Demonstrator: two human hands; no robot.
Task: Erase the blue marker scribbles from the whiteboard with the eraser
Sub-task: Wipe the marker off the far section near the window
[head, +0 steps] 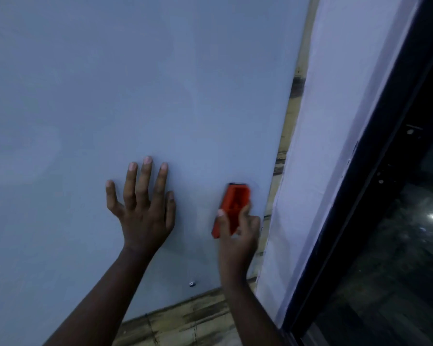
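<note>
The whiteboard fills most of the head view and looks blue-grey in dim light. I see no clear blue scribbles on it, only faint smears. My left hand lies flat on the board with its fingers spread. To its right, my right hand grips an orange eraser and holds it against the board close to the right edge. The eraser's dark pad end points up.
A small metal screw sits near the board's bottom edge. Worn wood-patterned wall shows below and right of the board. A white panel and a dark-framed window stand at the right.
</note>
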